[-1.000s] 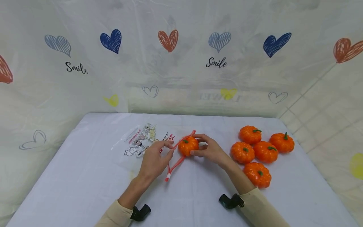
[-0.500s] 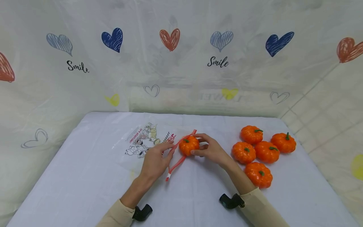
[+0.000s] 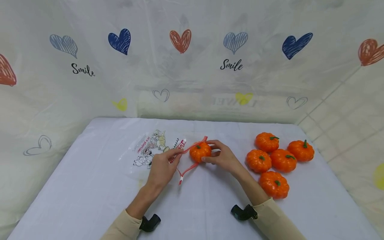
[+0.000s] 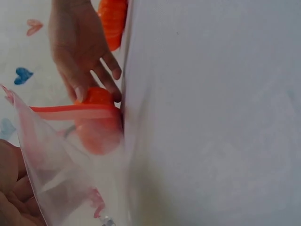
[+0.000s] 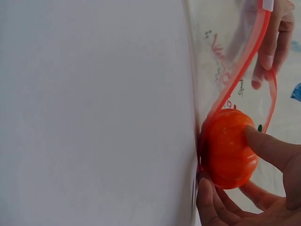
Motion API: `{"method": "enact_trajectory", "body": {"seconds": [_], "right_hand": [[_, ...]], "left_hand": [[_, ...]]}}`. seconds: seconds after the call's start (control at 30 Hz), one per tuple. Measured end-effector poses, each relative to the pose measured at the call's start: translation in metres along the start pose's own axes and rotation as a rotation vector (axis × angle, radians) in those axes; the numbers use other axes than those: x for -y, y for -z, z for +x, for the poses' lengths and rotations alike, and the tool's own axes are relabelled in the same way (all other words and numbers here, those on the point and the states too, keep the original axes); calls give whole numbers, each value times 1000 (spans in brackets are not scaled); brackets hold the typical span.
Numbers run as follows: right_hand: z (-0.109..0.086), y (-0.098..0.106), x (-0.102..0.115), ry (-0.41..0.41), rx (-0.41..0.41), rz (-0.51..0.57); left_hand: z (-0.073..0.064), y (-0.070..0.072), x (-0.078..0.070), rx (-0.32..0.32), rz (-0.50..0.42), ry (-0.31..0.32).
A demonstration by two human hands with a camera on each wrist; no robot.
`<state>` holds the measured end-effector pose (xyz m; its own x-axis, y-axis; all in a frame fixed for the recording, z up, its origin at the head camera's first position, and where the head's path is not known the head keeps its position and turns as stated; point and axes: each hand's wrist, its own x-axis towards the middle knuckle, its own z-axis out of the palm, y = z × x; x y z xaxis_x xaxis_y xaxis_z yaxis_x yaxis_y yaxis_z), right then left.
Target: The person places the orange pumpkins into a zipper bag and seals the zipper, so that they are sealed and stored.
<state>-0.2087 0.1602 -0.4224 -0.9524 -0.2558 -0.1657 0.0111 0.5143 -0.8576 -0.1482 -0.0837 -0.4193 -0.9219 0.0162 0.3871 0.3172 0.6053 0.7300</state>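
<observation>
A clear plastic bag with printed cartoon figures and a red zip edge lies mid-table, its mouth spread apart toward the right. My left hand pinches the upper red edge between thumb and fingers. A small orange toy pumpkin with a green stem sits in the bag's mouth between the two red strips. My right hand grips it from the right, thumb on the near side and fingers behind. In the right wrist view, the pumpkin is partly behind the lower red strip. A white slider shows at the near end of the zip.
Several more orange pumpkins are grouped on the right of the white-covered table, beside my right forearm. A white sheet printed with hearts hangs behind the table. Black wrist cameras sit under both sleeves.
My left hand has raised its part of the red edge slightly, and the bag's mouth gapes wider. The slider end has swung up and right. The right hand keeps its hold on the pumpkin.
</observation>
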Motion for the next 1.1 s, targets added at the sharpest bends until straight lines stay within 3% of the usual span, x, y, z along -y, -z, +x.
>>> {"method": "enact_trajectory", "body": {"seconds": [0.27,0.53,0.8,1.1], "right_hand": [[1,-3,2,-3,-14,-17],[2,-6,0,51,-23,-9],[6,-14,4,28,-38,67],[7,-19,9,11,-91,63]], "left_hand": [[0,0,0,3,-25,28],[1,1,-3,6,-33,55],[1,3,-5,15,-29,70],[1,4,-7,27,-11,82]]}}
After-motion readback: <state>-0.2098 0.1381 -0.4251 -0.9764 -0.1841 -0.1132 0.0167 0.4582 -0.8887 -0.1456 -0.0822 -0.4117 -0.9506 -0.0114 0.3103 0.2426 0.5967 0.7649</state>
